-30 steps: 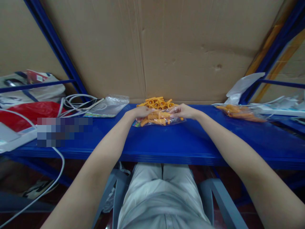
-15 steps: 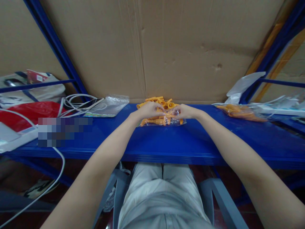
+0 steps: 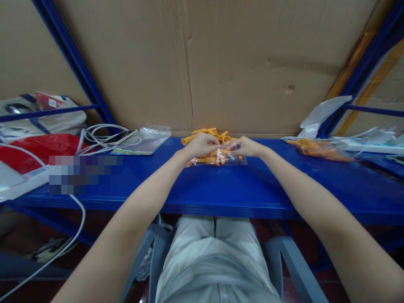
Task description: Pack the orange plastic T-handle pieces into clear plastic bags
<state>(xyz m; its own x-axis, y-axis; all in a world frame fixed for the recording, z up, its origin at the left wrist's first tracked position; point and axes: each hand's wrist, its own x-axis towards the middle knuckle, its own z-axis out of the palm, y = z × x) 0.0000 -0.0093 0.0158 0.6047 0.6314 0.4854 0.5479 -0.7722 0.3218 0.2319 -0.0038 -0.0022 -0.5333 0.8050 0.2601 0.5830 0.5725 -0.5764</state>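
Observation:
A clear plastic bag [image 3: 233,160] with orange plastic pieces [image 3: 208,159] in it lies on the blue table. My left hand [image 3: 201,145] is closed on the bag's upper edge, thumb and fingers pinched together. From the other side my right hand [image 3: 244,147] pinches the same edge, close to the left fingertips. Loose orange funnel-shaped pieces [image 3: 223,137] are heaped just behind the bag, partly hidden by my left hand.
A second bag of orange pieces [image 3: 318,150] lies to the right, near a white power strip [image 3: 362,145]. A flat clear packet [image 3: 143,139] and coiled white cables [image 3: 104,131] are on the left. Cardboard [image 3: 236,71] stands behind the blue table [image 3: 227,189].
My left hand has shifted slightly right along the bag's edge, toward my right hand. The bag's near left corner has been drawn in a little.

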